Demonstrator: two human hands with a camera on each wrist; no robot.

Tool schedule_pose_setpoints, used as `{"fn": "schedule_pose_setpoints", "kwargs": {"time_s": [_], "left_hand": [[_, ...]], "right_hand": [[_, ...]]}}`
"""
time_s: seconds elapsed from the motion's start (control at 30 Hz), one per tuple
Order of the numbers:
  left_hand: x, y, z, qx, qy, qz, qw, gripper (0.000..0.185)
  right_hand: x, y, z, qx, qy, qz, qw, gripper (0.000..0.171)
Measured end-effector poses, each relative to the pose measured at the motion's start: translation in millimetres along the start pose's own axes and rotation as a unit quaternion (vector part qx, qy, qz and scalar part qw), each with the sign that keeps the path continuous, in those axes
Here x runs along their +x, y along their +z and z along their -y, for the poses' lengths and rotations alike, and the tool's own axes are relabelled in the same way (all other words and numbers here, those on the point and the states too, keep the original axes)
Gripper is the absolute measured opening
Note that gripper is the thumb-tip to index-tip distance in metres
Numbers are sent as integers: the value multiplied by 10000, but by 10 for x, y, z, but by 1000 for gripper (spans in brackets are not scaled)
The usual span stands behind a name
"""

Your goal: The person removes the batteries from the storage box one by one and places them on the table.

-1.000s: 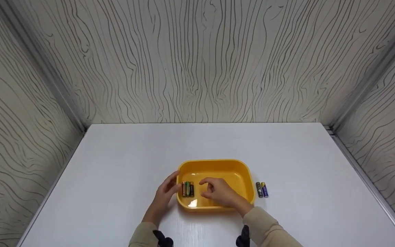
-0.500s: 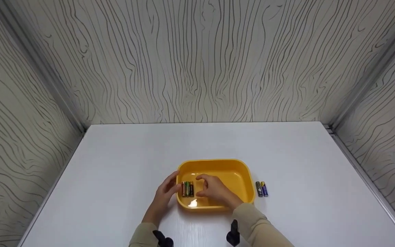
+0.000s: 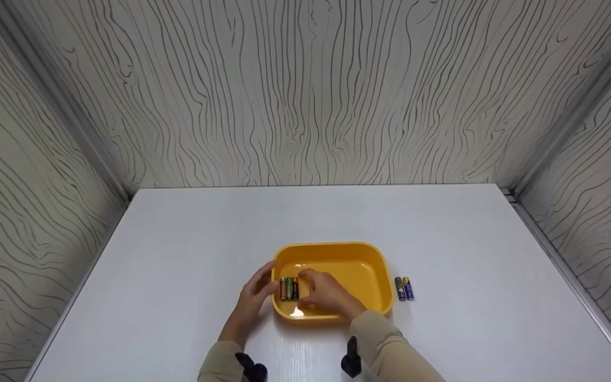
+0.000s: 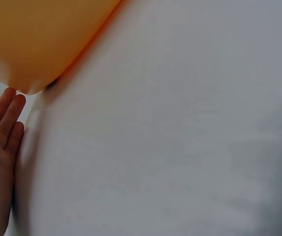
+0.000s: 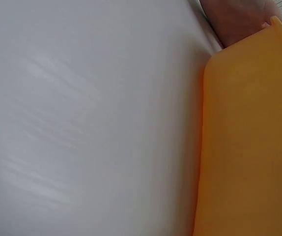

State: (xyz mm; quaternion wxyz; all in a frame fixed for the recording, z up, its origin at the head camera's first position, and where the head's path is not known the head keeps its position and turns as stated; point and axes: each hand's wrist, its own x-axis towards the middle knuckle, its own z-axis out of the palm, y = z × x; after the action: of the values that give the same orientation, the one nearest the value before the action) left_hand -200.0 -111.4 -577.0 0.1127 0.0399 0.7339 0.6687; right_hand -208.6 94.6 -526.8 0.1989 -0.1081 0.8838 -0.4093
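Note:
A yellow tray (image 3: 358,268) sits on the white table near its front edge. Three batteries (image 3: 288,289) lie side by side at the tray's left end. My left hand (image 3: 255,294) rests with straight fingers (image 4: 4,120) against the outside of the tray's left wall (image 4: 33,39). My right hand (image 3: 322,293) is inside the tray, its curled fingers right beside the rightmost battery. Whether they pinch it is hidden. The right wrist view shows only the tray's outer wall (image 5: 249,147) and the table.
Two more batteries (image 3: 404,289) lie side by side on the table (image 3: 189,254), just right of the tray. Patterned walls close the table in at the back and on both sides.
My right hand has slid left across the tray, from its middle to the three batteries. The left hand and the tray have stayed put.

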Motion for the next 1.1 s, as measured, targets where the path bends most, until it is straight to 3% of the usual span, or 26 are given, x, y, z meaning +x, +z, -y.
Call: {"fn": "schedule_pose_setpoints", "kwargs": {"time_s": [0.43, 0.77, 1.1], "left_hand": [[11, 32, -6, 13, 210, 1, 9998, 58], [0, 8, 14, -8, -52, -43, 10000, 60], [6, 6, -3, 22, 6, -45, 10000, 60]], "right_hand": [[64, 81, 54, -673, -127, -201, 9974, 60], [60, 107, 31, -469, -53, -144, 9988, 56], [6, 16, 43, -287, -87, -81, 9995, 55]]}}
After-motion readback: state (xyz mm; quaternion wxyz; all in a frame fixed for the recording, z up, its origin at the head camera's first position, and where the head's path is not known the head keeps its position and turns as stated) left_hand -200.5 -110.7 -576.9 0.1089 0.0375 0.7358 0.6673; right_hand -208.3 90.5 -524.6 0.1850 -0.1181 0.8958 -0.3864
